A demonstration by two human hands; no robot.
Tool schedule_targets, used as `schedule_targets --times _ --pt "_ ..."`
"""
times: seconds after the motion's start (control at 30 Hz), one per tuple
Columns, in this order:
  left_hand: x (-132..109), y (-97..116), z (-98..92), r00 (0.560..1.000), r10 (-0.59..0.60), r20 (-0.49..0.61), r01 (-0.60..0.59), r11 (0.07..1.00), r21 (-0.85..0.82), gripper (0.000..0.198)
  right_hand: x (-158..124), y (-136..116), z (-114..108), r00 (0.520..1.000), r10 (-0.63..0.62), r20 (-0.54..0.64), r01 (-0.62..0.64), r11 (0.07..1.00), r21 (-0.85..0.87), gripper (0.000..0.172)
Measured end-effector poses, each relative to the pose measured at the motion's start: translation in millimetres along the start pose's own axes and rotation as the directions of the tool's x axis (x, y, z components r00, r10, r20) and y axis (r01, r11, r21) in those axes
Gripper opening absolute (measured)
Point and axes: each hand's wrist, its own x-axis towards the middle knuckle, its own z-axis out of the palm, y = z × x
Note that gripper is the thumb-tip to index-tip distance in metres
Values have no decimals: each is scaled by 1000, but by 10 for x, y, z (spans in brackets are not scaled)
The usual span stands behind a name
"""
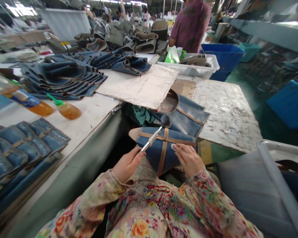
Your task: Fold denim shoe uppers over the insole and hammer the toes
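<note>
Our left hand [127,163] is closed firmly around a metal-handled tool [151,138], its dark round head just above a blue boot upper [164,152] with tan strips. That upper lies across our lap, and our right hand [187,159] grips its near side, fingers curled over it. Just beyond lies a second blue piece [188,115], under a pale sheet [139,86]. On the table [89,115] to our left sit stacked blue uppers [62,79] and a bottle [68,111].

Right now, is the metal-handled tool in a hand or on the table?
In hand: the left hand grips the tool above the blue denim piece.
</note>
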Motion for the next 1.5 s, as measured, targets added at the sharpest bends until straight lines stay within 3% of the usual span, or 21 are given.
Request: schedule_targets --times 0.13,0.3,0.5,0.67,0.87,1.03,1.2,1.33,1.5 --pt "40 -97 23 997 -58 54 41 961 272 33 -2 -4 3 1000 -6 -8 5 1000 -11 31" --pt "-31 79 -29 997 70 12 -71 982 175 38 -24 -2 3 1000 -4 -13 4 1000 -20 31" --pt "80 -3 -28 996 -47 73 29 972 234 33 -44 -13 14 1000 6 -13 -7 1000 -27 31" --pt "63 35 -31 998 62 -8 -61 995 80 41 -69 -19 -4 1000 6 -29 -7 1000 -18 31" --pt "44 17 59 995 -38 91 17 976 218 34 -106 -12 -8 998 38 -50 -37 999 18 31" --pt "-119 7 4 998 -10 -64 9 1000 -22 43 -134 12 -8 998 56 -43 -54 997 62 31" --pt "-184 -183 -44 994 -110 -27 114 975 189 38 -135 16 -1 996 44 -73 -39 997 69 31" --pt "-203 -209 -51 995 -37 -93 39 999 17 40 -141 16 -7 997 47 -60 -43 997 67 31" --pt "-193 -271 -45 983 -158 -98 166 982 87 42 -153 15 2 996 52 -71 -48 997 52 31"
